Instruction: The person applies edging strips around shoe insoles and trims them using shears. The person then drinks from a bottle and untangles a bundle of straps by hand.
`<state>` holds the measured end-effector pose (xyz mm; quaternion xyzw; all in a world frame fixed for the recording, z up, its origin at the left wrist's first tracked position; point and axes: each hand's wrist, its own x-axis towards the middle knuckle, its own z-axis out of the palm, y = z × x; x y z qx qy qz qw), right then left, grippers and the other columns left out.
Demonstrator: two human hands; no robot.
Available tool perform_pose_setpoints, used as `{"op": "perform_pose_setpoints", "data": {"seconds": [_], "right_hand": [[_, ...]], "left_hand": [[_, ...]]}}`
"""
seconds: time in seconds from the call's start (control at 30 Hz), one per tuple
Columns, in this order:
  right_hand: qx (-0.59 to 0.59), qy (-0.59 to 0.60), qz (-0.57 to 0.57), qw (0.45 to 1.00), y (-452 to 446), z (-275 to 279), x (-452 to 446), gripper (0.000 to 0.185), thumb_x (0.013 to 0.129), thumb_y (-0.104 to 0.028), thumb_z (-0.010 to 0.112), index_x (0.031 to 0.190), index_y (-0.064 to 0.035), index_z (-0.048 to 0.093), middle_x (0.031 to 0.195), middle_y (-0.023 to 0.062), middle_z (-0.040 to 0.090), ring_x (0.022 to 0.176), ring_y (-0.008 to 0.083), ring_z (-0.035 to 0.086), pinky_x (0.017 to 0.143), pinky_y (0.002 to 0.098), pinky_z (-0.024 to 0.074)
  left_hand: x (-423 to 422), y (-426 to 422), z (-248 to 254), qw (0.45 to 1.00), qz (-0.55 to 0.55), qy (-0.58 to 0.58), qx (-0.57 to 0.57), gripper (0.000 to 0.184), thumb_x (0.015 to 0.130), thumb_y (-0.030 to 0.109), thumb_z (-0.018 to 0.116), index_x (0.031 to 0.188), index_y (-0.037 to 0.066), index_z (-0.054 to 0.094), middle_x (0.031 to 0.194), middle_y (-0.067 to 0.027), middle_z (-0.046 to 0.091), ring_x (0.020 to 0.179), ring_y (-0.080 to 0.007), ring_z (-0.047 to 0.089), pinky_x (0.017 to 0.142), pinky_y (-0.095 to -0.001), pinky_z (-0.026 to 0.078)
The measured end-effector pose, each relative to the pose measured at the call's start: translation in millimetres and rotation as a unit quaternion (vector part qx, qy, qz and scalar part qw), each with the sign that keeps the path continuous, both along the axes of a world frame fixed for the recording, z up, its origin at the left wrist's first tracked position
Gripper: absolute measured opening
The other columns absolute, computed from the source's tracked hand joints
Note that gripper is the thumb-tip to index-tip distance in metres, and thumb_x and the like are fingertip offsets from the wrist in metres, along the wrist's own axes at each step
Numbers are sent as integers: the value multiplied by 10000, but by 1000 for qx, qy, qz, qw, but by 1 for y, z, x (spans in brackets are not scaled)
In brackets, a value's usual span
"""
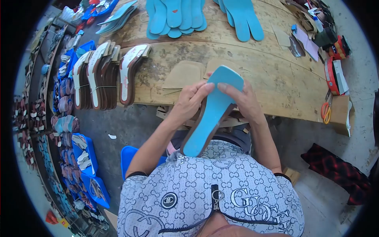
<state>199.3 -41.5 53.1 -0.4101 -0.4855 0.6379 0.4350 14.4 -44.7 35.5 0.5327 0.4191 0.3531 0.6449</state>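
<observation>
Both my hands grip a blue insole point(209, 120) that lies on a brown sole piece point(185, 147), whose edge shows along the heel end. My left hand point(192, 98) holds the left side of the wide front part, thumb on the blue face. On the other side my right hand point(245, 100) presses its thumb on top, with the fingers hidden behind. The heel end points down toward my shirt. Just beyond my hands, flat tan sheets point(183, 75) rest on the wooden table point(284, 87).
Bundled sole pieces point(104, 77) stand at the table's left edge. Blue insoles point(175, 17) are piled along the far side, with more blue insoles point(241, 19) to their right. Orange-handled scissors point(325, 112) and a cardboard box point(340, 114) are at the right. Blue bins point(94, 191) sit at left.
</observation>
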Motion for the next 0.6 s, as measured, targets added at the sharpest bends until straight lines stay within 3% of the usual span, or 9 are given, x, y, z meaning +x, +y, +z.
{"op": "perform_pose_setpoints", "data": {"seconds": [0.13, 0.17, 0.2, 0.27, 0.37, 0.47, 0.5, 0.53, 0.6], "right_hand": [[-48, -48, -63, 996, 3, 0, -22, 256, 910, -241, 611, 959, 8, 637, 762, -7, 614, 678, 82, 539, 646, 276, 463], [-75, -60, -70, 993, 0, -6, -30, 257, 915, -249, 607, 916, 6, 637, 715, -25, 597, 637, 79, 520, 610, 284, 454], [-108, -96, -113, 983, -6, -9, -48, 297, 930, -259, 589, 814, 13, 611, 621, -20, 561, 572, 73, 490, 538, 305, 422], [106, -171, -206, 958, -7, -34, -66, 312, 939, -257, 575, 811, 26, 604, 581, 9, 538, 518, 74, 484, 480, 297, 398], [215, -218, -135, 942, -35, -30, -76, 296, 936, -237, 575, 821, 34, 597, 552, 68, 504, 491, 82, 492, 461, 297, 392], [94, -129, -69, 985, -40, -40, -71, 258, 922, -209, 590, 840, 35, 610, 547, 113, 494, 469, 140, 524, 452, 316, 397], [69, -147, -52, 985, -36, -23, -66, 228, 892, -195, 618, 793, 9, 599, 544, 125, 500, 492, 206, 568, 465, 337, 424], [180, -241, -52, 952, -29, -23, -57, 218, 881, -193, 626, 779, -4, 590, 543, 116, 509, 491, 224, 567, 464, 343, 429], [391, -410, -44, 823, -14, -24, -40, 204, 859, -189, 643, 751, -30, 572, 541, 97, 529, 490, 260, 565, 461, 354, 440]], "left_hand": [[6, 22, -5, 952, 276, -88, 96, 366, 1003, 343, 464, 928, 8, 589, 768, 29, 549, 699, -38, 453, 623, -220, 383], [9, 31, -9, 931, 340, -64, 115, 394, 1000, 372, 462, 929, 5, 589, 732, 31, 532, 667, -39, 441, 593, -226, 377], [6, 36, -12, 924, 351, -29, 152, 394, 999, 375, 463, 922, 10, 588, 725, 29, 538, 657, -37, 445, 581, -225, 374], [-2, 49, -12, 900, 371, 42, 224, 395, 997, 383, 464, 909, 18, 588, 712, 25, 550, 638, -34, 455, 555, -222, 367], [-27, 64, -3, 893, 402, -19, 203, 400, 994, 392, 468, 885, 24, 582, 674, 42, 513, 607, -28, 442, 524, -224, 359], [-25, 69, -17, 880, 442, -93, 150, 399, 998, 389, 460, 883, 27, 583, 681, 53, 498, 615, -24, 438, 535, -220, 371], [-25, 68, -25, 891, 418, -122, 127, 407, 983, 396, 491, 951, 7, 604, 701, 40, 526, 636, -26, 464, 554, -215, 394], [-21, 61, -26, 899, 406, -134, 89, 410, 975, 396, 505, 971, -1, 608, 715, 27, 543, 644, -37, 479, 568, -217, 406], [-9, 43, -23, 916, 377, -129, 50, 418, 959, 391, 531, 1025, -16, 603, 743, -1, 571, 666, -70, 519, 597, -232, 434]]}}
